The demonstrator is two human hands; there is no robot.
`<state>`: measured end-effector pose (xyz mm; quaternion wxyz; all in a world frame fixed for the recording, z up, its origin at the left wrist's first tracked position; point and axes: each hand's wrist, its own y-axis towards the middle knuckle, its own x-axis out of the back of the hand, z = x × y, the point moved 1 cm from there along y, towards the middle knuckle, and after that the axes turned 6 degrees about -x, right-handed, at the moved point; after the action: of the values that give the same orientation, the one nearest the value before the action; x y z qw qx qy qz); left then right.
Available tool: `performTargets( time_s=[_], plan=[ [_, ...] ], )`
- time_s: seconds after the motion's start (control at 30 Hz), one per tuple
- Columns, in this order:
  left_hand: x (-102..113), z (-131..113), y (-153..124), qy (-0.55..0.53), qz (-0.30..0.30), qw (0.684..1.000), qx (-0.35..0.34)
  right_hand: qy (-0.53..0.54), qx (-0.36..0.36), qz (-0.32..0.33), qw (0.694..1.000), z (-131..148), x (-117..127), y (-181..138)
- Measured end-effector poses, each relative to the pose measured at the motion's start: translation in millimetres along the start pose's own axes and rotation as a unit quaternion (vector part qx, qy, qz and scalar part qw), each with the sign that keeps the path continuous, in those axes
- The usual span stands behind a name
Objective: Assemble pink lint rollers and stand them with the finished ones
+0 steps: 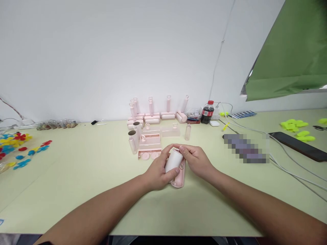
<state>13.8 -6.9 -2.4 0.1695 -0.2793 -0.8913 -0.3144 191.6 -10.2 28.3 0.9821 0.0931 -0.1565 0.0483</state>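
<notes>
A white lint-roller roll (173,162) is tilted in my left hand (156,174), whose fingers and thumb are closed around it. My right hand (199,161) is closed at the roll's upper end, thumb and fingers pressing by a pink edge there. Just under the roll is a long pink case part (179,180), partly covered by my hands. Beyond my left hand lie an open pink case (149,154) with round end caps and a pink case half (150,140). Two more rolls (132,136) stand upright next to a clear pink handle (133,145).
Several assembled pink lint rollers (152,118) line the wall. A cola bottle (207,112) stands right of them. Cables (283,166) and a dark tablet-like slab (298,146) lie on the right, near neon-yellow pieces (293,125). Colourful plastic pieces (21,149) lie far left.
</notes>
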Motion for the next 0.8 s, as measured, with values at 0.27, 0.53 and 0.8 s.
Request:
performTargets(
  time_s=[0.27,0.53,0.8],
  plan=[
    [5,-10,2,0.005,0.001,1.000,0.000,-0.006,0.052,0.016,0.998,-11,-6,-6],
    [7,-2,4,-0.111,-0.135,0.982,0.072,0.196,-0.133,0.107,0.966,1,-26,-12],
    [9,-8,8,-0.219,-0.209,0.945,0.121,0.239,-0.198,0.170,0.935,0,-36,-17]
  ],
)
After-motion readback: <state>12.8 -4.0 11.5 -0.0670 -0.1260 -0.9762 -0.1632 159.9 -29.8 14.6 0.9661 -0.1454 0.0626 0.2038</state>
